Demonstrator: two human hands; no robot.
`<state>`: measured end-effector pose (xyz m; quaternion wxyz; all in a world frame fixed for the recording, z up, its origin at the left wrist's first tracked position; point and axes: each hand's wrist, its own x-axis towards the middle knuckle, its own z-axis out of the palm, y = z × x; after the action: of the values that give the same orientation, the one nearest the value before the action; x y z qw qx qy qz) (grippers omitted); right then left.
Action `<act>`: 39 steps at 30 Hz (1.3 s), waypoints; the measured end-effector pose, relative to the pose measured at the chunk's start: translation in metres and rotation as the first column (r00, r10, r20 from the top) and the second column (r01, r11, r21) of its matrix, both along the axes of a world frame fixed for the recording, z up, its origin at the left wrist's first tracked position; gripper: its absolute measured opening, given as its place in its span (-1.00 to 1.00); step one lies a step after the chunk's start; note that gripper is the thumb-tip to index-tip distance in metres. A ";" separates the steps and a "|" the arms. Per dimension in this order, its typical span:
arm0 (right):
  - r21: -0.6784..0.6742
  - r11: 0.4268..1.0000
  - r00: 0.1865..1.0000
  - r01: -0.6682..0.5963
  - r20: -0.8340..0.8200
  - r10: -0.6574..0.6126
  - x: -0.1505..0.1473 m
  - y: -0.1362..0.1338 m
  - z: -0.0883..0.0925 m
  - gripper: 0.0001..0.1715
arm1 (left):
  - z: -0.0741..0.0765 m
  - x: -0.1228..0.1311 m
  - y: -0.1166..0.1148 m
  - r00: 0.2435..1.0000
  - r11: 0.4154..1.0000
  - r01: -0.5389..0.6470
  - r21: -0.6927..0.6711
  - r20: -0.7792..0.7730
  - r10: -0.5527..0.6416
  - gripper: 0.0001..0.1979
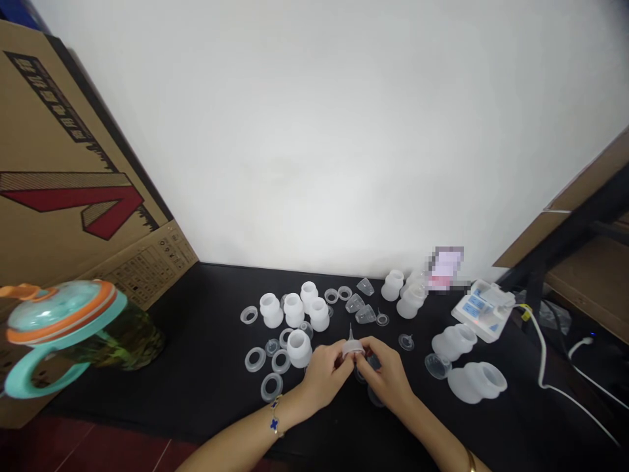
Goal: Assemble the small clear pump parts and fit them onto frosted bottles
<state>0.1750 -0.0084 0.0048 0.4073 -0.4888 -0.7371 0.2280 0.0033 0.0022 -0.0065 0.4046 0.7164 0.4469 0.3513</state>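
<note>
Your left hand (322,377) and right hand (388,373) pinch one collar (352,347).
Five bottles (299,350) stand left, three caps (365,314) lie beyond, two tipped bottles (453,342) lie right.

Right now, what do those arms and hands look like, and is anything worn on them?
They're a person's, with no sleeves or gloves showing. Above the left hand is a gold-coloured bracelet with blue charms, one clover-shaped. Beyond the right hand, a gold-coloured band shows at the picture's bottom edge.
</note>
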 end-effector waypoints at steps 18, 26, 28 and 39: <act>-0.023 1.000 1.000 0.009 0.006 -0.009 -0.001 0.001 -0.003 -0.86 | 0.003 0.000 -0.001 1.000 1.000 -0.019 -0.006 -0.012 0.019 -0.75; -0.029 0.999 1.000 0.015 0.002 -0.015 -0.001 0.000 -0.002 -0.86 | 0.001 0.000 -0.001 0.999 1.000 -0.018 -0.003 -0.027 0.018 -0.78; -0.038 0.999 1.000 0.016 0.004 -0.016 -0.001 0.000 -0.003 -0.86 | 0.002 0.000 -0.002 0.999 1.000 -0.017 -0.004 -0.032 0.017 -0.78; -0.033 0.999 1.000 0.011 0.008 -0.011 -0.001 0.000 -0.002 -0.86 | 0.003 0.000 -0.001 0.999 1.000 -0.030 0.002 -0.041 0.030 -0.78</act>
<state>0.1742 -0.0087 0.0025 0.3974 -0.5003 -0.7321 0.2362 0.0032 0.0015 -0.0032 0.3896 0.7169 0.4655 0.3429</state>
